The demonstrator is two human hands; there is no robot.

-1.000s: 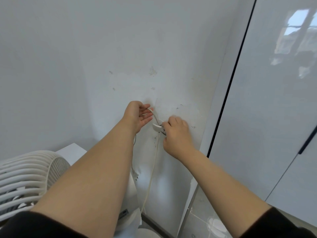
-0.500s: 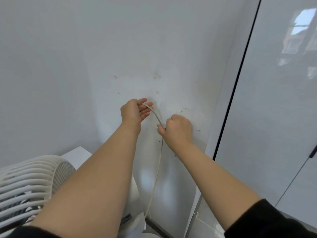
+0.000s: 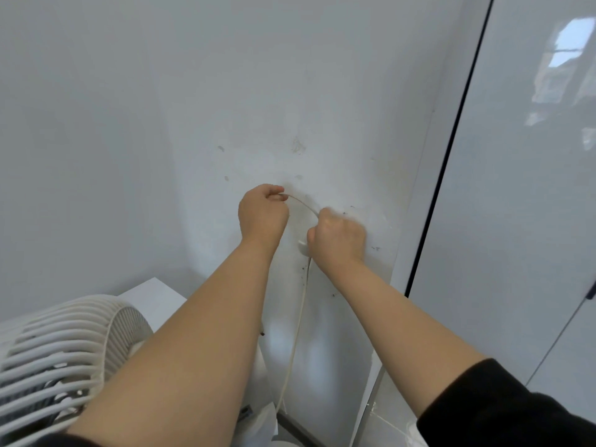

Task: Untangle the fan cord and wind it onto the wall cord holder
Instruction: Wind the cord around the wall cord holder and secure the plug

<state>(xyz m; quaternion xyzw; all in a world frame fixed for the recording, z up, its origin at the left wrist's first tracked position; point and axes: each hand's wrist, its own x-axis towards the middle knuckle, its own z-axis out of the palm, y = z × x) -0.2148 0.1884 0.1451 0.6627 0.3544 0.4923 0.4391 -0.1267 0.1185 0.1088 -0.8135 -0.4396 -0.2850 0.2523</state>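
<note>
Left fingers, loose and spread half a second back, now curl tight on the thin cream-white fan cord [image 3: 299,317], and a corner of the small white plastic wall cord holder [image 3: 303,249] shows again beside the right thumb. The cord has one run hanging from the holder down the wall toward the floor, its lower end hidden behind the fan base. A short span arcs up and left from the right hand [image 3: 337,235] to the left hand [image 3: 262,210]. No tangle shows in either stretch. Left hand is a closed fist pinching the far end of the arc, close to the wall, up-left of the holder. Right hand is a closed fist against the holder, and the cord enters at its top. It appears to grip the cord there, though the fingertips face away and are unseen. My reading is that a wrap round the holder is under way; turns already laid cannot be counted, as the holder is mostly covered. To do it well, keep light tension from the left so the arc stays taut, and let the right seat each turn snug beside the last. Feed slack from the hanging run rather than dragging the fan. A hard tug might peel the holder off the scuffed white wall [image 3: 225,91]. White ribbed fan grille [image 3: 64,337] sits low left, glossy white cabinet door [image 3: 516,221] at right.
</note>
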